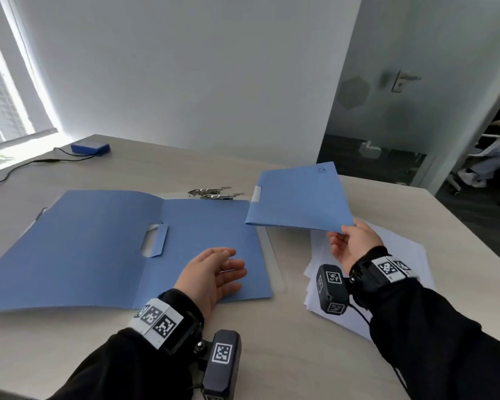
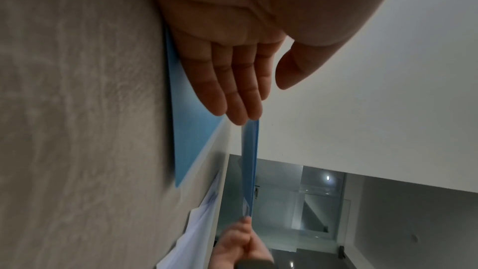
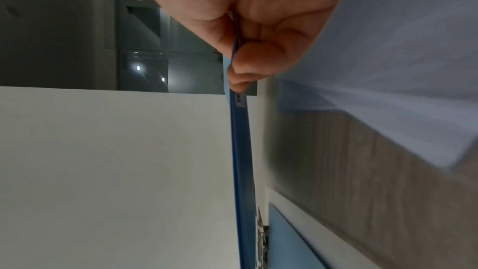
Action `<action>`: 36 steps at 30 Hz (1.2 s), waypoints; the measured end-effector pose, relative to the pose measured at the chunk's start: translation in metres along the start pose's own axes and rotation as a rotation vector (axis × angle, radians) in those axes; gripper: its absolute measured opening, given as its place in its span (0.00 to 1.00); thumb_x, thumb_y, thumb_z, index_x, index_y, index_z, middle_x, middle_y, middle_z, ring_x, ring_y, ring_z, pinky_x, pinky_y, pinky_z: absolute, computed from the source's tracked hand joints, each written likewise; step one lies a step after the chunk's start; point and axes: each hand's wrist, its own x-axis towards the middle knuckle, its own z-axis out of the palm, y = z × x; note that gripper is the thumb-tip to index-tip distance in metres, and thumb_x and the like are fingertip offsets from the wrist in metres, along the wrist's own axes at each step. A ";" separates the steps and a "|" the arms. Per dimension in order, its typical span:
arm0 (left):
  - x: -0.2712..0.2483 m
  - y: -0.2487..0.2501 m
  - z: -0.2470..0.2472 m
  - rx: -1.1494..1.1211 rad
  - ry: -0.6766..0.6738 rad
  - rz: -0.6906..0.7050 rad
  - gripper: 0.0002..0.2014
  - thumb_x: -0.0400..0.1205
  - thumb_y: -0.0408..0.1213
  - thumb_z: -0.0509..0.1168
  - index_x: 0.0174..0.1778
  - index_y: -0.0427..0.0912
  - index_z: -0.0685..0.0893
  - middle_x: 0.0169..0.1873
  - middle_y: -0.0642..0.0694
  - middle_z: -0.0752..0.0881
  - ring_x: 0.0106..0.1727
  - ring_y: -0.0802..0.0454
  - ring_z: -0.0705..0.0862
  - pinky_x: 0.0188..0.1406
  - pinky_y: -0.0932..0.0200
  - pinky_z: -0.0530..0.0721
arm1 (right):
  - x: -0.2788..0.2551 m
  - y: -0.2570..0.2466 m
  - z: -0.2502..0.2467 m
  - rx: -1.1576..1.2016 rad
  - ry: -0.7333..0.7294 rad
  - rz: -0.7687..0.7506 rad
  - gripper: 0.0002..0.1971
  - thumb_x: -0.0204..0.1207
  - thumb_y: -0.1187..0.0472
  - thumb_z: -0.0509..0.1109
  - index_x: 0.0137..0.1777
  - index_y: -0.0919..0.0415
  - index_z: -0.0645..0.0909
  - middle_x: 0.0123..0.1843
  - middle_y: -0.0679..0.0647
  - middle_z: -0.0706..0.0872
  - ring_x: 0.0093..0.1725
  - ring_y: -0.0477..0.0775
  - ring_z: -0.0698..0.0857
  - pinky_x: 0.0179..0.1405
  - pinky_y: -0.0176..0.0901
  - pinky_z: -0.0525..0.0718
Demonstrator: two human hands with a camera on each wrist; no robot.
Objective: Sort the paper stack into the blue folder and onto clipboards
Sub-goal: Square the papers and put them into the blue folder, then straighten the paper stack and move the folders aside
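Note:
An open blue folder [image 1: 98,246] lies flat on the table, its inner flap [image 1: 158,239] showing near the fold. My left hand [image 1: 214,272] hovers over its right half with fingers straight and relaxed, holding nothing [image 2: 232,81]. My right hand [image 1: 350,243] pinches the near corner of a second, closed blue folder [image 1: 298,197] and holds it tilted above the table; the right wrist view shows the folder edge [image 3: 239,150] between thumb and fingers. The white paper stack [image 1: 387,269] lies under my right hand. Metal clips of clear clipboards [image 1: 214,193] peek out behind the open folder.
A blue box [image 1: 90,148] with a black cable [image 1: 26,166] sits at the table's far left corner. A clear clipboard edge [image 1: 274,267] shows beside the open folder. A glass door [image 1: 387,111] stands behind the table at the right.

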 end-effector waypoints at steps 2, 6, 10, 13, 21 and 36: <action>0.000 -0.001 -0.001 0.019 -0.010 0.010 0.08 0.85 0.34 0.59 0.52 0.38 0.84 0.33 0.43 0.89 0.39 0.45 0.90 0.34 0.55 0.85 | 0.018 0.002 0.014 -0.029 0.014 0.006 0.16 0.82 0.71 0.52 0.57 0.58 0.79 0.32 0.61 0.79 0.22 0.50 0.78 0.13 0.31 0.75; 0.001 -0.001 -0.001 0.040 -0.017 0.015 0.08 0.85 0.32 0.59 0.47 0.38 0.84 0.32 0.43 0.88 0.36 0.46 0.89 0.32 0.56 0.84 | 0.046 0.010 0.034 -0.046 0.034 0.055 0.13 0.86 0.66 0.51 0.61 0.56 0.76 0.30 0.61 0.81 0.16 0.48 0.79 0.12 0.30 0.75; 0.000 0.000 -0.001 0.040 -0.013 0.019 0.09 0.85 0.32 0.59 0.46 0.38 0.85 0.32 0.43 0.88 0.35 0.47 0.89 0.31 0.57 0.84 | 0.054 0.011 0.037 0.040 0.034 0.147 0.14 0.86 0.50 0.57 0.67 0.55 0.74 0.31 0.57 0.88 0.20 0.50 0.85 0.13 0.34 0.78; -0.003 0.002 0.002 0.046 -0.013 0.039 0.09 0.85 0.31 0.58 0.46 0.38 0.84 0.32 0.43 0.88 0.35 0.47 0.89 0.30 0.57 0.84 | 0.045 0.007 0.025 0.076 -0.018 0.202 0.19 0.84 0.46 0.60 0.69 0.56 0.72 0.51 0.60 0.89 0.32 0.56 0.90 0.20 0.41 0.84; -0.024 -0.010 0.045 0.099 -0.065 0.068 0.10 0.84 0.29 0.58 0.43 0.40 0.85 0.31 0.44 0.89 0.33 0.48 0.89 0.29 0.58 0.80 | -0.031 -0.011 -0.051 0.001 -0.067 0.122 0.10 0.81 0.56 0.67 0.59 0.58 0.82 0.52 0.59 0.91 0.39 0.57 0.88 0.27 0.41 0.84; -0.008 -0.069 0.148 0.762 -0.125 0.289 0.16 0.82 0.35 0.60 0.59 0.59 0.84 0.63 0.54 0.84 0.58 0.58 0.82 0.53 0.65 0.78 | -0.075 -0.011 -0.215 -0.082 0.191 0.048 0.07 0.83 0.63 0.63 0.52 0.62 0.83 0.51 0.61 0.90 0.48 0.56 0.88 0.43 0.47 0.83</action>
